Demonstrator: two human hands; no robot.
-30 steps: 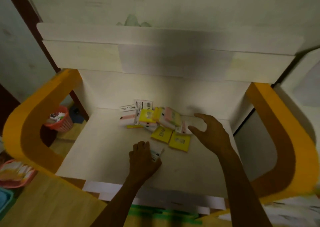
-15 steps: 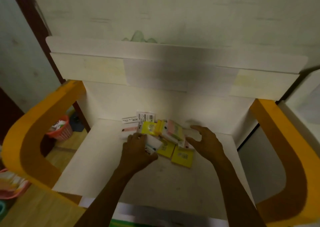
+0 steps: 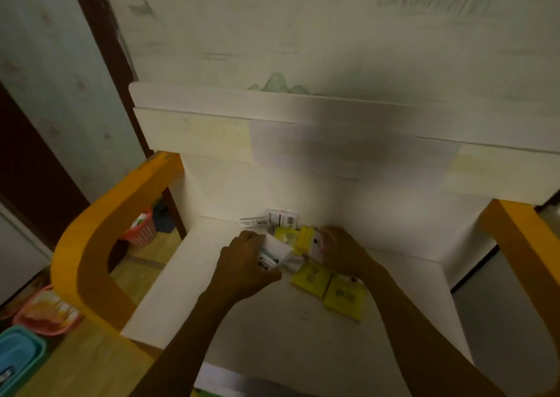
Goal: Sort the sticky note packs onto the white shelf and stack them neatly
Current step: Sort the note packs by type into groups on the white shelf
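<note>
From the head camera, a white shelf [image 3: 303, 330] with orange curved side frames holds a cluster of sticky note packs near its back wall. The left hand [image 3: 242, 271] has its fingers clamped on a white pack [image 3: 274, 252] just left of the cluster. The right hand [image 3: 342, 255] rests on the cluster's right side, fingers curled over a pack; the grip cannot be told. Two yellow packs [image 3: 328, 287] lie flat in front of the cluster.

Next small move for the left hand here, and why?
Probably set the white pack down on the heap by the back wall: the left hand grips it just above the shelf, while the right hand steadies the yellow packs.
</note>
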